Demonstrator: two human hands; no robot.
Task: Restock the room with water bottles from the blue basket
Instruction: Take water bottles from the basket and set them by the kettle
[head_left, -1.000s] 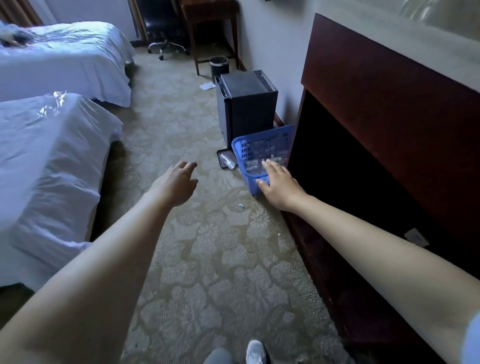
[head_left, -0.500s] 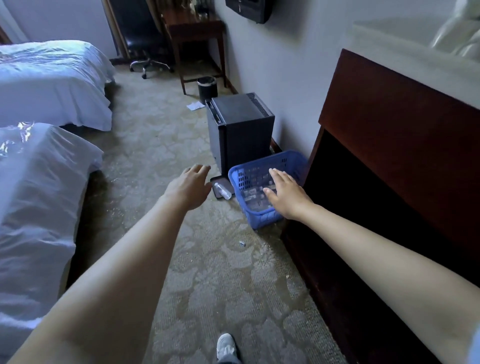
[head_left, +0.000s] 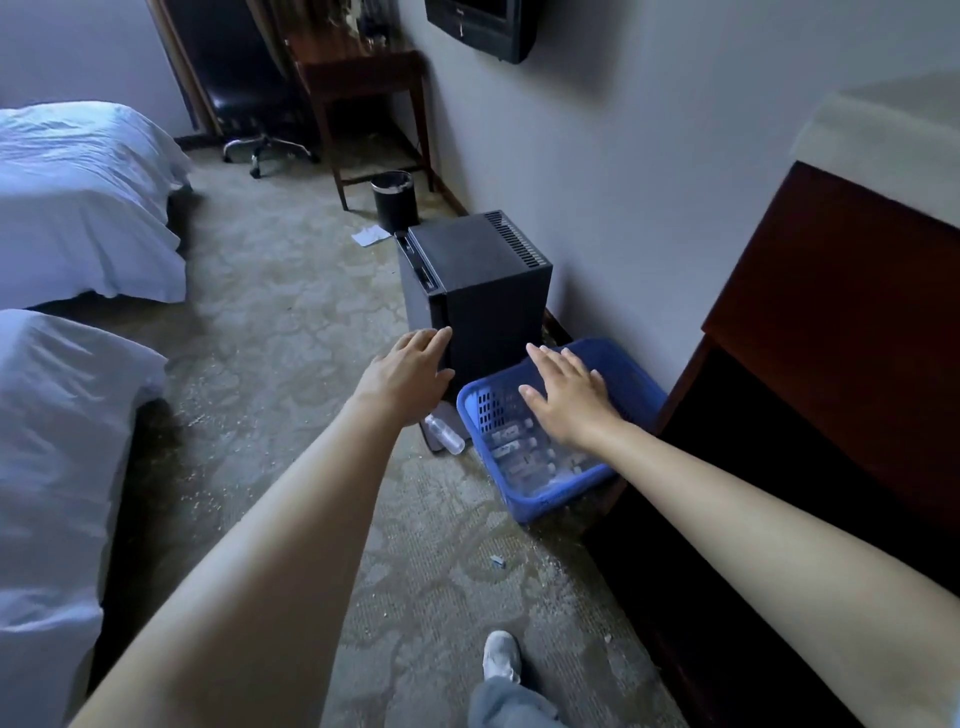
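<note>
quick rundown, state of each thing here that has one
blue basket: on the carpet, bottles lying inside
loose bottle: on its side beside the basket
mini fridge: door closed
left hand: open, empty
right hand: open, over the basket
wall TV: screen dark

- Camera has come closer and tilted up: wall TV (head_left: 480, 26) now in frame, wasn't 1 s ago; only its lower edge showed 0.5 s ago.
- Right hand (head_left: 566, 397) was at the near rim of the basket (head_left: 540, 501) 1 s ago; it has moved further over the basket and now hovers above the bottles (head_left: 519, 457), fingers straight and spread.
- Left hand (head_left: 410, 374) was out over the carpet, clear of everything; it has moved forward and now overlaps the near front corner of the fridge (head_left: 483, 291). Contact unclear.
- Foot (head_left: 501, 657) has shifted right.
</note>
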